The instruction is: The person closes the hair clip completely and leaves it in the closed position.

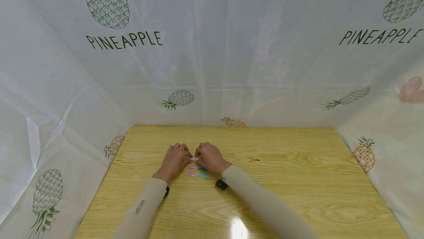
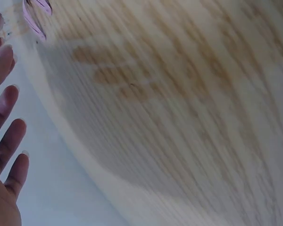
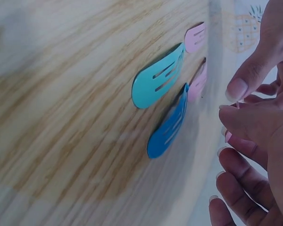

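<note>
A pink snap hair clip (image 1: 194, 158) is between the fingertips of my left hand (image 1: 175, 161) and right hand (image 1: 211, 158), both pinching it just above the table. In the right wrist view, a bit of its pink edge (image 3: 228, 137) shows among the fingers, and the rest is covered. Nearer to me lie two pink clips, one (image 1: 192, 167) above the other (image 1: 190, 174). A dark blue clip (image 1: 203, 169) and a teal clip (image 1: 203, 175) lie to their right, narrow ends toward the pink ones. In the left wrist view, several left fingers (image 2: 9, 136) are spread apart.
An orange clip (image 1: 254, 160) lies alone to the right of my right hand. The wooden table (image 1: 298, 180) is bordered at the back and sides by a white curtain (image 1: 212, 66) printed with pineapples. A black device (image 1: 221, 185) sits by my right wrist.
</note>
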### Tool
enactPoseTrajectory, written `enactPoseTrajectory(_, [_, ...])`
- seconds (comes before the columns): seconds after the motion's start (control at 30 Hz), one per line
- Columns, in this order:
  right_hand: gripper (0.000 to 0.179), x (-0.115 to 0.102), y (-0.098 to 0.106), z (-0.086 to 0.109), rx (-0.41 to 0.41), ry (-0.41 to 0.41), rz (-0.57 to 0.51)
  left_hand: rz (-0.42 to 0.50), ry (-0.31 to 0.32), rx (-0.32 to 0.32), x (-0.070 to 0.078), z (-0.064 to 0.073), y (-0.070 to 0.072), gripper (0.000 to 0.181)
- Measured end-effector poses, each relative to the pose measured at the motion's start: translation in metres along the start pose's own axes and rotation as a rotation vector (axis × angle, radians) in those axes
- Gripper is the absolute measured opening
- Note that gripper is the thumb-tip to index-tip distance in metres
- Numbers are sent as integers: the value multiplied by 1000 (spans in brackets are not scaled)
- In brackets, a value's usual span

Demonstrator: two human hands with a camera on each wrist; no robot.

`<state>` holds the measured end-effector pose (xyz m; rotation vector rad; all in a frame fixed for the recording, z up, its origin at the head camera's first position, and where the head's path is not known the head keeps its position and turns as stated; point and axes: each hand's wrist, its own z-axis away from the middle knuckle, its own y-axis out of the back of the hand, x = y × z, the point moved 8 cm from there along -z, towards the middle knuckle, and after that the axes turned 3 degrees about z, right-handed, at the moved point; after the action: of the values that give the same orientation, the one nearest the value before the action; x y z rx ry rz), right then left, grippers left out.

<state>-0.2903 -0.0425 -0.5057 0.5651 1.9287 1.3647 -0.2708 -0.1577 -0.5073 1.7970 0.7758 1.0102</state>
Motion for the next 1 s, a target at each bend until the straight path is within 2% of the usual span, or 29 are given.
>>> enactPoseTrajectory(0.27, [10,2,-11,-7,-64,-44,-18,17,7,-21,-4,0,-7,7])
enactPoseTrajectory(0.53, [8,4,-17,-9,-93,-59,-5,16,25,-17,-8,0,-11,5])
enactPoseTrajectory(0.83, [11,3,-16,-10,-82,-39,2,-6,18,19,-6,1,-10,6])
enactPoseTrajectory(1.0, [14,5,-17,-9,-85,-44,-6,22,37,4,-7,2,-11,7])
